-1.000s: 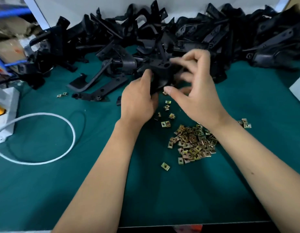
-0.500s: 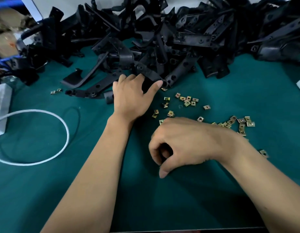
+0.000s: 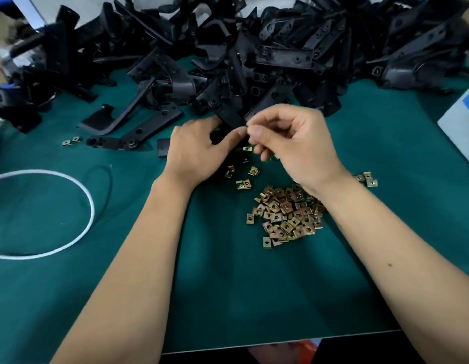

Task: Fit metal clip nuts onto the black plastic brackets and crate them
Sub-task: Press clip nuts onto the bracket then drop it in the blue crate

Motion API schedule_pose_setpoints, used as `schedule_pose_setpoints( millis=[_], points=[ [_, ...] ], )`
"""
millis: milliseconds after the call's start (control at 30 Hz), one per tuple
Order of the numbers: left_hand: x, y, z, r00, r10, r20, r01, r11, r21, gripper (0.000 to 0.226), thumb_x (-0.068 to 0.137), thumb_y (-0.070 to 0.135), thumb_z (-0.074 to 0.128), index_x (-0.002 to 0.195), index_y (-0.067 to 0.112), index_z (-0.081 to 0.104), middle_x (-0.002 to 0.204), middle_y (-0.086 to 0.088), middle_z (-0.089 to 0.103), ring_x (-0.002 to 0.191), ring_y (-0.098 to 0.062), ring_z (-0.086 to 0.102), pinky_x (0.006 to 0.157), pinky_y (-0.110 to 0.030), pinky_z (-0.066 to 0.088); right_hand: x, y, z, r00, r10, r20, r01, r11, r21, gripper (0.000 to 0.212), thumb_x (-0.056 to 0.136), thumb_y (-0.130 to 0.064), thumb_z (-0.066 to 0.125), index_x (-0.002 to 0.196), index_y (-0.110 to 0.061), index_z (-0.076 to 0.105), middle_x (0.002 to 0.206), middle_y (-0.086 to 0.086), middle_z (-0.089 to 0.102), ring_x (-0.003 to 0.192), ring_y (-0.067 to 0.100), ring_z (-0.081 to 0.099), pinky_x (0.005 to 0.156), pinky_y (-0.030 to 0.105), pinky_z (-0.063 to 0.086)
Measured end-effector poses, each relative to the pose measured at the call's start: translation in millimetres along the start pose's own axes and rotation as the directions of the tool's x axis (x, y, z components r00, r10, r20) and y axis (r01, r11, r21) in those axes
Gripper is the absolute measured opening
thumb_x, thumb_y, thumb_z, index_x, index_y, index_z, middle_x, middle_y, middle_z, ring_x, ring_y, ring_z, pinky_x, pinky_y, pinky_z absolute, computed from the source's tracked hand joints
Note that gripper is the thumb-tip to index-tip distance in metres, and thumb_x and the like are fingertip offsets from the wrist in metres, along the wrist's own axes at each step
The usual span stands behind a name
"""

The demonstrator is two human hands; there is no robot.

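My left hand [image 3: 199, 151] grips a black plastic bracket [image 3: 229, 115] at the front of a big heap of black brackets [image 3: 280, 48] across the back of the green mat. My right hand [image 3: 294, 145] is raised to the bracket's tab, thumb and forefinger pinched together at its edge; the clip nut between them is hidden. A pile of brass-coloured clip nuts [image 3: 286, 216] lies on the mat under my right wrist. A few loose nuts [image 3: 244, 183] are scattered below my hands.
A white cable loop [image 3: 78, 232] lies on the left of the green mat [image 3: 228, 285]. Two stray nuts [image 3: 70, 141] sit beside a long flat bracket [image 3: 138, 132]. A pale box corner [image 3: 459, 122] stands at the right edge. The mat's front edge runs along the bottom.
My right hand has risen from the mat near the nut pile to the bracket's tab. My left hand now holds the bracket instead of resting against the heap.
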State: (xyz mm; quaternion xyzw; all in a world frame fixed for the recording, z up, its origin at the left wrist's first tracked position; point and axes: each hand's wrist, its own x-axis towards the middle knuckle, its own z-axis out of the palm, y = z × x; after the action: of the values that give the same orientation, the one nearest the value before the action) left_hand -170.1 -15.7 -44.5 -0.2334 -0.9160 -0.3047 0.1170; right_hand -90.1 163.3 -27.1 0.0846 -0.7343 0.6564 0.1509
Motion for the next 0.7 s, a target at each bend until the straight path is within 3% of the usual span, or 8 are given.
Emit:
schedule_pose_setpoints(
  millis=[167, 367, 433, 533, 700],
  points=[
    [-3.2, -0.2, 0.4, 0.995, 0.098, 0.038, -0.095, 0.993, -0.071, 0.046, 0.082, 0.069, 0.064, 0.059, 0.041, 0.036, 0.063, 0.017, 0.046, 0.073, -0.02, 0.05, 0.072, -0.039, 0.036, 7.6, 9.4, -15.9, 0.995, 0.038, -0.088, -0.045, 0.996, -0.077, 0.023, 0.094, 0.002, 0.068, 0.103, -0.015, 0.079, 0.084, 0.004, 0.077, 0.073, 0.015, 0.071, 0.073, 0.026, 0.058],
    [-4.1, 1.6, 0.5, 0.992, 0.107, 0.061, -0.098, 0.987, -0.124, 0.038, 0.077, 0.072, 0.07, 0.058, 0.048, 0.047, 0.065, 0.019, 0.052, 0.076, -0.014, 0.053, 0.072, -0.035, 0.036, 7.7, 11.7, -23.1, 0.993, 0.094, -0.067, -0.103, 0.984, -0.144, 0.018, 0.089, 0.003, 0.072, 0.103, -0.008, 0.073, 0.081, 0.008, 0.077, 0.067, 0.018, 0.07, 0.067, 0.026, 0.056],
    [-4.7, 3.7, 1.4, 0.99, 0.118, 0.082, -0.109, 0.988, -0.11, 0.036, 0.075, 0.079, 0.065, 0.066, 0.045, 0.055, 0.069, 0.017, 0.057, 0.081, -0.017, 0.055, 0.078, -0.039, 0.043, 7.4, 11.4, -23.0, 0.995, 0.089, -0.049, -0.096, 0.981, -0.17, 0.017, 0.088, 0.001, 0.073, 0.102, -0.009, 0.072, 0.08, 0.008, 0.076, 0.065, 0.018, 0.069, 0.065, 0.027, 0.056],
    [-3.9, 5.1, 1.2, 0.984, 0.145, 0.101, -0.14, 0.989, -0.049, 0.064, 0.073, 0.086, 0.052, 0.084, 0.026, 0.071, 0.073, 0.009, 0.063, 0.085, -0.02, 0.057, 0.086, -0.044, 0.046, 7.2, 10.4, -24.2, 0.997, 0.075, -0.028, -0.079, 0.979, -0.187, 0.015, 0.088, 0.0, 0.074, 0.101, -0.008, 0.071, 0.079, 0.008, 0.075, 0.065, 0.017, 0.069, 0.064, 0.027, 0.056],
    [-3.1, 5.5, 0.0, 0.98, 0.176, 0.095, -0.178, 0.984, 0.014, 0.067, 0.072, 0.088, 0.047, 0.096, 0.031, 0.073, 0.074, 0.014, 0.061, 0.088, -0.018, 0.056, 0.096, -0.044, 0.037, 8.3, 9.4, -30.3, 0.997, 0.079, 0.024, -0.072, 0.975, -0.21, 0.013, 0.087, -0.002, 0.078, 0.098, -0.006, 0.072, 0.077, 0.008, 0.076, 0.065, 0.018, 0.071, 0.064, 0.026, 0.056]
  ],
)
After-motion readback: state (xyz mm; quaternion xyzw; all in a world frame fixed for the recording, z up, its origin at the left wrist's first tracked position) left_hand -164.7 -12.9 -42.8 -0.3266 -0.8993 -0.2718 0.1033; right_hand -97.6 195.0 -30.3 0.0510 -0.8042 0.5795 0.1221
